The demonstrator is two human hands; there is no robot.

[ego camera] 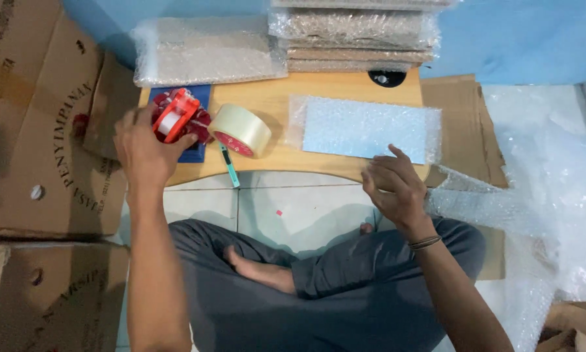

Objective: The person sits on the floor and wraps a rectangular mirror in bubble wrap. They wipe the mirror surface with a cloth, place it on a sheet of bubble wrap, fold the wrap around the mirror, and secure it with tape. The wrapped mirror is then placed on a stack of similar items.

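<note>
My left hand [144, 148] grips a red tape dispenser [177, 114] on the left end of a low wooden table [319, 91]. The dispenser rests over a dark blue flat item [198, 94]. Beside it lies a roll of clear tape [241, 130] and a small teal cutter [228, 166] at the table's front edge. My right hand [392, 186] hovers with fingers loosely apart at the near edge of a rectangular sheet of bubble wrap [365, 127] spread on the table; it holds nothing.
Bubble-wrapped flat parcels [205, 51] and a stack of more [355, 36] sit at the table's back. Cardboard boxes [32, 130] stand to the left. Loose bubble wrap [547, 195] piles up on the right. My crossed legs [306, 280] are below on the tiled floor.
</note>
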